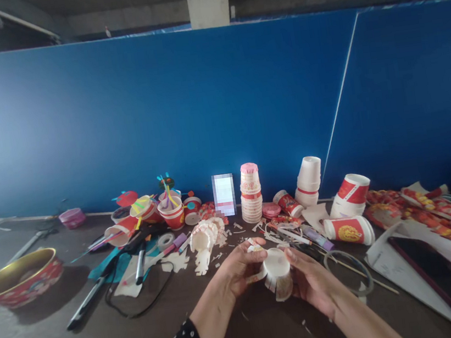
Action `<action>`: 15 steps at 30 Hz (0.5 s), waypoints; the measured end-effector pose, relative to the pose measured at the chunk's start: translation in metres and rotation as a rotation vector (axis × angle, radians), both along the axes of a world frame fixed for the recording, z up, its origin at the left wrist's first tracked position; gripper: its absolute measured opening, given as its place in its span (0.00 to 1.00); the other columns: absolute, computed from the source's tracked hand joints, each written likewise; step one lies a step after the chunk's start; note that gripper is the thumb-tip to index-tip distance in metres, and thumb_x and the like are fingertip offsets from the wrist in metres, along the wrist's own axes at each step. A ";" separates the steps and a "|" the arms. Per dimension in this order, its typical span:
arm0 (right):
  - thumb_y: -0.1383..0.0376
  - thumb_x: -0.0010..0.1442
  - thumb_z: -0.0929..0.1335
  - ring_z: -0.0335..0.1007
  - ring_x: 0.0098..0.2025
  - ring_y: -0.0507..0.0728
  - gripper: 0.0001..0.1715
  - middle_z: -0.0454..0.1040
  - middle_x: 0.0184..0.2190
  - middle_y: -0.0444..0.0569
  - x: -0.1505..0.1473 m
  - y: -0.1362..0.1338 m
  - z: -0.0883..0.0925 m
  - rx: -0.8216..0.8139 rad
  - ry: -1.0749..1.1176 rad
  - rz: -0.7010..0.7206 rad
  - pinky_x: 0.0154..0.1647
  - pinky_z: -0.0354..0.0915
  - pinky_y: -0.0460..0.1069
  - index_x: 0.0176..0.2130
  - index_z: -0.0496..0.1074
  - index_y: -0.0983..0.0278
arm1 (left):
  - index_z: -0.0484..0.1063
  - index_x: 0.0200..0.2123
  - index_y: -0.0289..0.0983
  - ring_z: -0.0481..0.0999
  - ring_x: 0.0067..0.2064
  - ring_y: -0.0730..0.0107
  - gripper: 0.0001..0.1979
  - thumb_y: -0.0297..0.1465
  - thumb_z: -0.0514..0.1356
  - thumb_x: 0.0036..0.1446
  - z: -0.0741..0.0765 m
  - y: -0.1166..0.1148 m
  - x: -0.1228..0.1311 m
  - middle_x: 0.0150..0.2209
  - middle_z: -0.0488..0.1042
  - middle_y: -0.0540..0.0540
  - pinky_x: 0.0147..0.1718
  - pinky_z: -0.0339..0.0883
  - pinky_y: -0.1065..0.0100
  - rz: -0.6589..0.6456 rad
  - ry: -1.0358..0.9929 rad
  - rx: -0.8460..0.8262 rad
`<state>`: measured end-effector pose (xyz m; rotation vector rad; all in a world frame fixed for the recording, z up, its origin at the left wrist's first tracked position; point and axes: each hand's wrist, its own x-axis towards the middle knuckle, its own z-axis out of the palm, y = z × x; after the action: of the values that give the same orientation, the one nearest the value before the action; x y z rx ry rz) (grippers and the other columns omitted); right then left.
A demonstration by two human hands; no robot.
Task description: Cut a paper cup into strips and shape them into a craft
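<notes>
A white paper cup [276,265] is held low over the table, its round base turned up toward me and its wall cut into strips that fan downward. My left hand [242,266] grips it from the left, fingers curled at its edge. From the right, my right hand [311,280] pinches the cup's side, with some fingers hidden behind it. Just beyond my hands lie white paper scraps [220,258] and a row of cut white cup pieces [202,238].
Behind stand a tall stack of cups [252,204] and more white cups [308,174]. A gold-lined bowl [24,278], a black glue gun [109,267] and decorated cups [172,216] are left. A tape roll [349,272] and a dark phone [439,279] lie right.
</notes>
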<state>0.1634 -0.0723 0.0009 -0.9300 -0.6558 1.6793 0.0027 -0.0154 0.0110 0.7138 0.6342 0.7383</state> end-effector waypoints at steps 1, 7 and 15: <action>0.57 0.48 0.71 0.69 0.26 0.53 0.18 0.74 0.26 0.44 0.000 0.000 0.000 0.002 0.004 0.001 0.28 0.64 0.49 0.39 0.69 0.61 | 0.67 0.35 0.37 0.71 0.26 0.73 0.21 0.25 0.69 0.34 0.000 0.001 -0.001 0.26 0.71 0.51 0.24 0.59 0.74 -0.011 -0.002 0.008; 0.57 0.49 0.71 0.70 0.30 0.53 0.18 0.74 0.31 0.45 0.002 0.000 0.002 0.009 0.007 0.023 0.28 0.65 0.49 0.40 0.68 0.61 | 0.66 0.37 0.38 0.71 0.25 0.73 0.25 0.26 0.70 0.33 -0.001 0.002 -0.004 0.26 0.71 0.51 0.25 0.61 0.73 -0.074 0.036 0.052; 0.55 0.50 0.70 0.71 0.33 0.56 0.18 0.75 0.33 0.46 0.001 -0.002 0.008 0.007 -0.011 0.006 0.33 0.65 0.51 0.39 0.68 0.62 | 0.66 0.40 0.39 0.67 0.21 0.78 0.27 0.28 0.70 0.34 0.002 0.002 -0.005 0.25 0.70 0.52 0.19 0.54 0.77 -0.078 0.093 0.113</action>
<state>0.1641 -0.0740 0.0087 -0.9338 -0.6720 1.6767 -0.0025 -0.0132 0.0128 0.8762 0.6491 0.6754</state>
